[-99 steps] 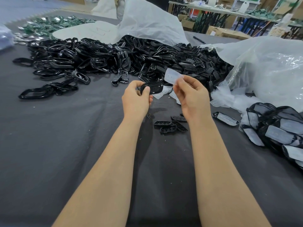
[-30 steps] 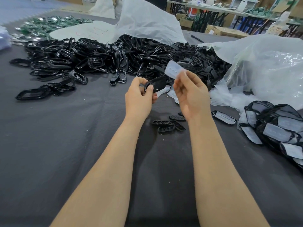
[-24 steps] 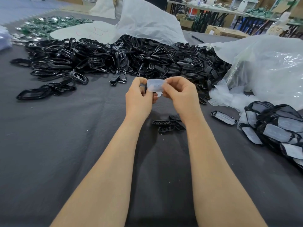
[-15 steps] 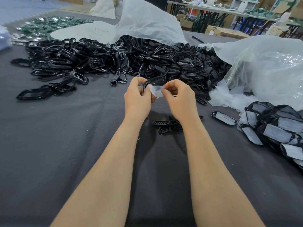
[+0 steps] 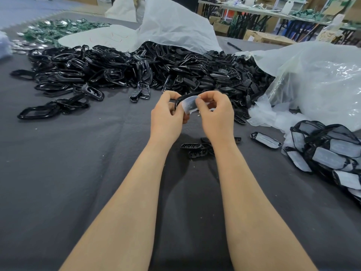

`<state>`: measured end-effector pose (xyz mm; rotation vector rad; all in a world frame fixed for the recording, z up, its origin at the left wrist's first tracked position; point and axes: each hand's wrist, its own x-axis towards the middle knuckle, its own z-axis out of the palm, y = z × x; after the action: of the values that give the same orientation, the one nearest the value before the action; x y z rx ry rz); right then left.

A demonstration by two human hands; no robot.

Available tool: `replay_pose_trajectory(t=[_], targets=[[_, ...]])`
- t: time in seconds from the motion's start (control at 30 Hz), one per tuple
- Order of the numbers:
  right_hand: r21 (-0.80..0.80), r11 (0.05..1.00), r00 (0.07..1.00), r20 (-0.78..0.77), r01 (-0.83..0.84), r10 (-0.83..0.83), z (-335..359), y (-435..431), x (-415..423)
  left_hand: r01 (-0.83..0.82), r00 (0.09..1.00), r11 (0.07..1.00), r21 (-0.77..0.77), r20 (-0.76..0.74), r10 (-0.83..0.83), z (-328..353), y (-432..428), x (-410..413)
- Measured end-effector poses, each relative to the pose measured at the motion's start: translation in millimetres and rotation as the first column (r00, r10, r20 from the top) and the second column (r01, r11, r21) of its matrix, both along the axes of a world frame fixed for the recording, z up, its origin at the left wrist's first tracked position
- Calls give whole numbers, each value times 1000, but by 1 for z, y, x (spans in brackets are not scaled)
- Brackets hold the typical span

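Observation:
My left hand (image 5: 167, 118) grips a small black plastic shell (image 5: 179, 99) above the grey cloth, with most of the shell hidden behind my fingers. My right hand (image 5: 215, 112) pinches a pale translucent film sticker (image 5: 189, 104) against the face of that shell. Both hands meet in the middle of the view, just in front of the big heap of black plastic parts (image 5: 136, 69).
A few black grille pieces (image 5: 195, 148) lie on the grey cloth (image 5: 78, 173) under my wrists. One film-covered shell (image 5: 265, 140) lies to the right, beside a pile of covered shells (image 5: 330, 153). Clear plastic bags (image 5: 316, 81) bulge at the right; green parts (image 5: 58, 28) lie far left.
My right hand brought the film down from a raised position onto the shell in my left hand. Both hands have closed together around it.

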<state>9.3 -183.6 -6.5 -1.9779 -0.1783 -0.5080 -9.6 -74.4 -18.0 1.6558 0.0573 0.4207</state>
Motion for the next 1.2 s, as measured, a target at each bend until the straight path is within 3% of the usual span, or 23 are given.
replay_pose_trajectory(t=[0.77,0.97,1.1,1.2], targets=[[379,925,992,-124,35,13,-6,7,4,62,998,998,33,29,-63,-1,-3,1],[525,851,971,-205,2,124,-5,4,6,61,998,998,-4,14,-61,-2,-1,3],[527,848,938,-268,-48,220,-6,0,7,62,998,997,-35,-6,-62,-3,-1,4],[462,886,937,-283,-52,202,-7,-1,7,66,998,997,-33,-16,-67,-4,0,5]])
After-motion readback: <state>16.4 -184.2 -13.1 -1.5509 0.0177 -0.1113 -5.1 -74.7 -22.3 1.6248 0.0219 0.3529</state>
